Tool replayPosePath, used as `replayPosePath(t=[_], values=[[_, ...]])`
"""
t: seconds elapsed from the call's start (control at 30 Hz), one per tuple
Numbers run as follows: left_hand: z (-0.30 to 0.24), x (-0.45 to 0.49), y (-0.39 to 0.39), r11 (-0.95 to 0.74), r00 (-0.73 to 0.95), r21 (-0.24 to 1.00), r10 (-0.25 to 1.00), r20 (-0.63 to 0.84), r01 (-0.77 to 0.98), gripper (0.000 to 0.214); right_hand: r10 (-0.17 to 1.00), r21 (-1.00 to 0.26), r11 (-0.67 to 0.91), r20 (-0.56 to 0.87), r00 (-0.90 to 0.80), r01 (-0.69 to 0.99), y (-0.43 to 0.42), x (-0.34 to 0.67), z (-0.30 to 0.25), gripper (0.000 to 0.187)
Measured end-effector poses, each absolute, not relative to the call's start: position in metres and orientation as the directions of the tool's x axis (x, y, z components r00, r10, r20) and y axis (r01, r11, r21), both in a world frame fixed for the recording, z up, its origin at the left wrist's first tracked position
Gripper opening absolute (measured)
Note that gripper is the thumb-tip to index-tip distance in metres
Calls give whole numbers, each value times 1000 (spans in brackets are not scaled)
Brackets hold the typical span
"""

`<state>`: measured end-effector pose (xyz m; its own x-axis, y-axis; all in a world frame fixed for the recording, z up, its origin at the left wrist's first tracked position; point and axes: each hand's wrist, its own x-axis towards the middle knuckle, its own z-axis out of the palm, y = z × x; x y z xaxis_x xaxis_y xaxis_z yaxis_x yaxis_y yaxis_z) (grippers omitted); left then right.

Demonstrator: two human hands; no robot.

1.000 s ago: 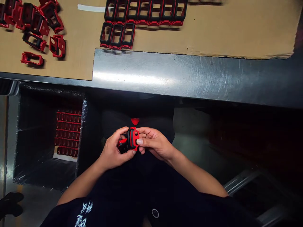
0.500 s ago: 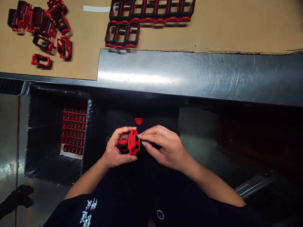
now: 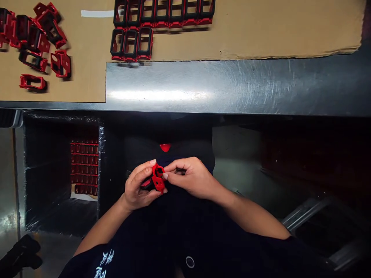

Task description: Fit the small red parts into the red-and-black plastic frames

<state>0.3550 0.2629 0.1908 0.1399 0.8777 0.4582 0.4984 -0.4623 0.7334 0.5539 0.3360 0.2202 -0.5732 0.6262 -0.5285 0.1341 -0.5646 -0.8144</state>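
We have one red-and-black plastic frame (image 3: 158,177) held just in front of the torso, between the two hands, tilted at an angle, with part of it hidden by fingers. The hands are together on it. The left hand (image 3: 138,186) cradles it from below and the side, its fingers curling around the lower part. The right hand (image 3: 191,177) comes in from the other side, with its fingertips (image 3: 165,176) pinching the frame's edge. Exact grip details are hard to tell at this size. A small red piece (image 3: 165,147) sits just beyond the hands, on dark material, apart from the frame.

Further out, past the hands, is a steel table (image 3: 232,87) with a cardboard sheet (image 3: 261,31) on it. On the cardboard, ahead of the hands, are neat rows of similar frames (image 3: 162,13), plus a shorter row of three (image 3: 130,44) in front of them. Ahead and to the left lies a loose group of frames (image 3: 37,42), and a white tape strip (image 3: 97,13) lies near the rows.

Left of the hands, below the table edge, a plastic-wrapped box (image 3: 100,166) holds stacked red parts (image 3: 84,166). Both forearms come out of black short sleeves, and the left one (image 3: 104,260) has white print.
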Motion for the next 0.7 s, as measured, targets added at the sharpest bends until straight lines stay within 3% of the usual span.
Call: replayPosePath(t=[0.33, 0.7], values=[[190, 351, 257, -548, 252, 583, 821, 512, 600, 84, 669, -843, -469, -534, -517, 265, 330, 551, 221, 10], [190, 350, 253, -504, 180, 623, 842, 508, 598, 87, 614, -863, -400, -502, -609, 307, 342, 555, 231, 17]])
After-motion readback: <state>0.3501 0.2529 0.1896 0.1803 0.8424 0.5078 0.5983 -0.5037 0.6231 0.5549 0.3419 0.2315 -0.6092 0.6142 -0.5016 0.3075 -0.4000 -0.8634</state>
